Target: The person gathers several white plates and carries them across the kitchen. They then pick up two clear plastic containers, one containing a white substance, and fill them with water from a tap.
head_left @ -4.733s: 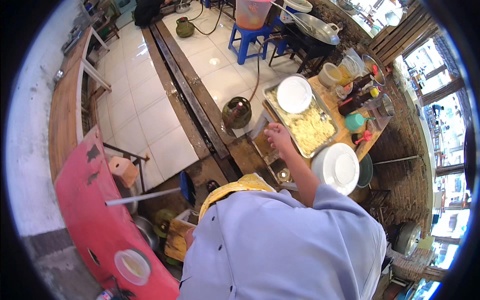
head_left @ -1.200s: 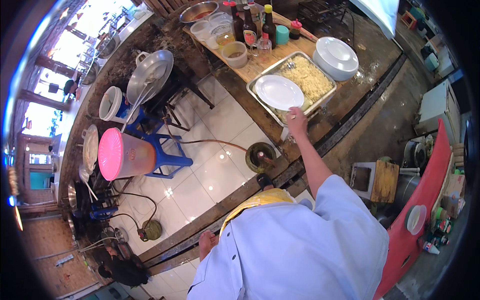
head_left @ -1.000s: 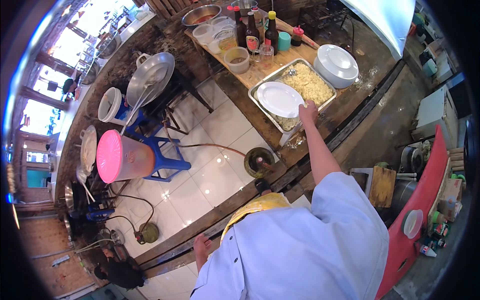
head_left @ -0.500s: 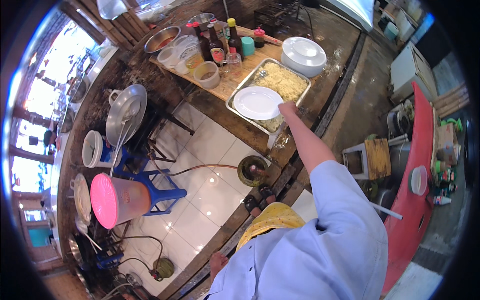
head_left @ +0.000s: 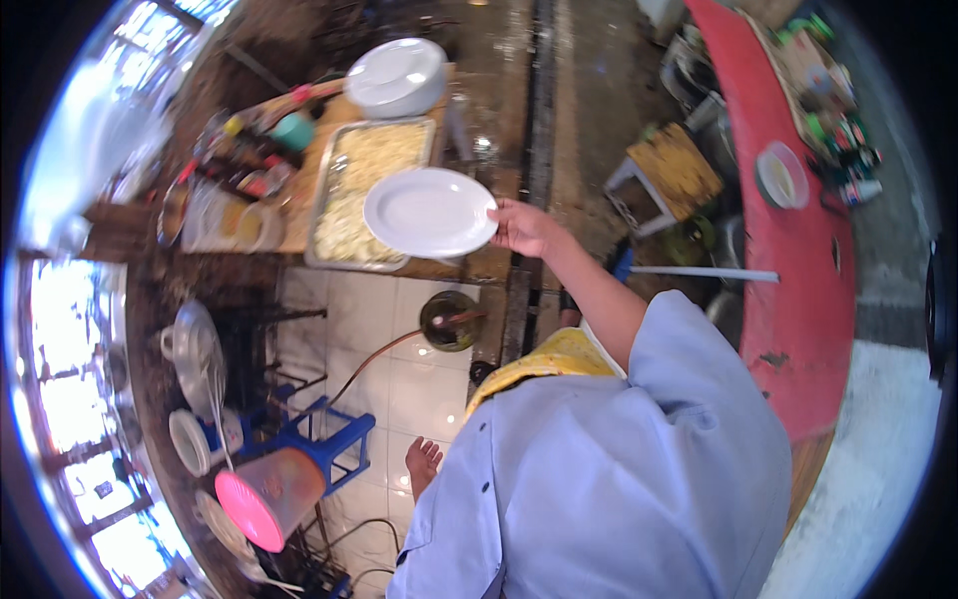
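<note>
My right hand (head_left: 524, 228) grips the right rim of a white oval plate (head_left: 429, 212) with nothing on it. The plate is held over the near right part of a metal tray (head_left: 321, 215) and hides some of it. Pale yellow food, perhaps noodles, fills the tray (head_left: 374, 155), with a utensil at its left side. Low at my left side hangs my left hand (head_left: 424, 457), holding nothing, its fingers loosely spread.
Behind the tray stands a lidded white bowl (head_left: 396, 78); bottles (head_left: 244, 165) and plastic tubs (head_left: 235, 222) crowd its left. A blue stool (head_left: 334, 439), a pink-lidded bucket (head_left: 274, 489) and a gas cylinder (head_left: 449, 321) are below. On the right is a red counter (head_left: 798, 329).
The view has turned to the right. My right hand has drawn the plate back toward me and rightward off part of the tray. My left hand shows more fully, its fingers spread.
</note>
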### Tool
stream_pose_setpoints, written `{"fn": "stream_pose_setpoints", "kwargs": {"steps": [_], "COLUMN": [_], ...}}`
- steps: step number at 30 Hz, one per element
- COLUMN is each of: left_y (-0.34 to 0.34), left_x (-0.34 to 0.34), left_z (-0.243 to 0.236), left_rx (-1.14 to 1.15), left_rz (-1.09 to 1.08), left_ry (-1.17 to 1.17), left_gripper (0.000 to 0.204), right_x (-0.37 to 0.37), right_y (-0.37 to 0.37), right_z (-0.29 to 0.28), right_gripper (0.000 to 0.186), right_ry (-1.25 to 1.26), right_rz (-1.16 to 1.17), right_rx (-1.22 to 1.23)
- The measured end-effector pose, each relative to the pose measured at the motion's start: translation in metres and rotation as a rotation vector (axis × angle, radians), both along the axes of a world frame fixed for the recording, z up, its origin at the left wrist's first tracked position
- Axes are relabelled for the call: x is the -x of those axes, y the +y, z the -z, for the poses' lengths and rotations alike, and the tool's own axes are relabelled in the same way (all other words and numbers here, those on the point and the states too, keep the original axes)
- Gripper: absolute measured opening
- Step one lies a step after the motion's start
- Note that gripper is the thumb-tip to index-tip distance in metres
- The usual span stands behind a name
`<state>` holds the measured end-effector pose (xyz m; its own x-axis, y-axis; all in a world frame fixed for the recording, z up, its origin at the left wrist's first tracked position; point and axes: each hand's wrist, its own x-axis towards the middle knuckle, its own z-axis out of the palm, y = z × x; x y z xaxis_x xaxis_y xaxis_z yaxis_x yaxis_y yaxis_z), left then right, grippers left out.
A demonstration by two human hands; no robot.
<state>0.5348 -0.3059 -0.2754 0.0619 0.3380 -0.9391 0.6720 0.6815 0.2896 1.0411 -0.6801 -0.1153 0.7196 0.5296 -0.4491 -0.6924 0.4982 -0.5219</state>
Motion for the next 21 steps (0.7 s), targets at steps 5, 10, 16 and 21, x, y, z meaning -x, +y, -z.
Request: {"fn": "stream_pose_setpoints", "kwargs": {"steps": [5, 10, 16, 21], "left_y": [-0.074, -0.164, -0.223, -0.249], "left_x": [-0.129, -0.285, -0.417, -0.488], "left_z": [0.014, -0.032, -0.07, -0.042], "left_rx": [-0.023, 0.016, -0.049, -0.036], "left_rz": [0.409, 0.644, 0.766, 0.784], "left_ry": [-0.081, -0.103, -0.219, -0.151], "left_gripper": [0.041, 0.028, 0.022, 0.018], "right_x": [0.07, 0.101, 0.045, -0.053], "right_y": [-0.191, -0.333, -0.405, -0.421], "right_z": [0.046, 0.07, 0.067, 0.056], "right_gripper": [0.024, 0.015, 0.016, 0.021], "right_ry": [0.183, 0.283, 0.312, 0.247], "right_rz": [0.17, 0.507, 0.746, 0.774], "right_rx": [0.169, 0.489, 0.567, 0.456]}}
